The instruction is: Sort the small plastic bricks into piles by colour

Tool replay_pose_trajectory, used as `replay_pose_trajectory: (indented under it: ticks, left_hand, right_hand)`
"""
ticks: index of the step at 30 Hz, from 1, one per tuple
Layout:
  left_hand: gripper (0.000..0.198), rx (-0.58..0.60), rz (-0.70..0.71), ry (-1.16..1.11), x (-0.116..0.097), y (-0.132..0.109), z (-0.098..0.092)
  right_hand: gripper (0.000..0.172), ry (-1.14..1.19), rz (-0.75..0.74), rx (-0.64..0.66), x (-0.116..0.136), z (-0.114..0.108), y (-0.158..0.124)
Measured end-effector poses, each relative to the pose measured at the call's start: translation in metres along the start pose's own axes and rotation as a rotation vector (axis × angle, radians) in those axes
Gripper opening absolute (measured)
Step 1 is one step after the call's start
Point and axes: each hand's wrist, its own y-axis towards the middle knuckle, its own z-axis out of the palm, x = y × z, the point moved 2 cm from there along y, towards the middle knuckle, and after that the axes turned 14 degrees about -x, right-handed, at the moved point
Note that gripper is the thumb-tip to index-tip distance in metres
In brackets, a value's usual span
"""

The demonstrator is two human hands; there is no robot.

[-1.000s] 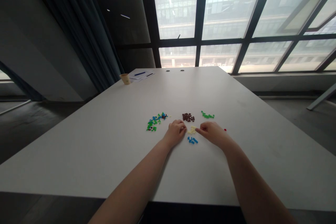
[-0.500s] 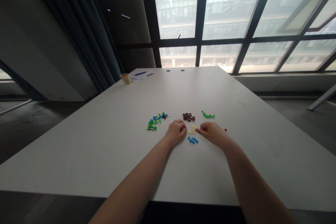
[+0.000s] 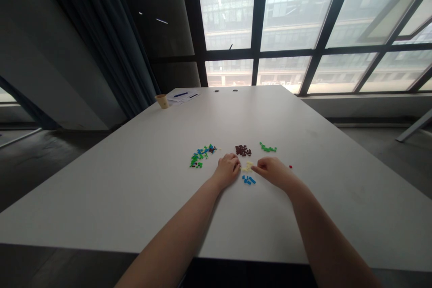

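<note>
Between my two hands lies a small cluster of pale yellow toy bricks [image 3: 249,165] on the white table. To its left, my left hand [image 3: 228,168] rests on the tabletop with fingers curled in, their tips at the cluster's edge; whatever they pinch is too small to name. My right hand [image 3: 270,167] is closed from the right side, its fingertips touching the yellow bricks, and anything in its grip is hidden. Blue bricks [image 3: 249,180] lie just nearer to me. Behind the yellow cluster sits a pile of dark brown bricks [image 3: 243,150].
Mixed green, blue and dark bricks [image 3: 199,156] spread out left of my left hand. Green bricks [image 3: 268,148] form a group at the back right, and a lone red brick [image 3: 290,166] lies right of my right hand. A paper cup [image 3: 162,101] and papers [image 3: 178,96] are far left.
</note>
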Motion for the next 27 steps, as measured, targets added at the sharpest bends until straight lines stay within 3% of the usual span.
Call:
replay_pose_trajectory:
  ticks: [10,18,27]
  left_hand:
    - [0.017,-0.018,0.023,0.054,-0.0013,-0.0019,0.0007]
    - [0.019,-0.138,-0.082,-0.196,0.0048,0.0029,-0.001]
    - [0.018,-0.034,-0.04,-0.249,-0.0022,-0.0043,-0.0047]
  right_hand:
    - [0.039,0.006,0.001,0.004,0.0,0.0009,-0.0002]
    - [0.039,0.006,0.011,0.012,0.0008,-0.0008,-0.0007]
    - [0.039,0.003,0.025,-0.01,-0.0081,-0.0027,0.002]
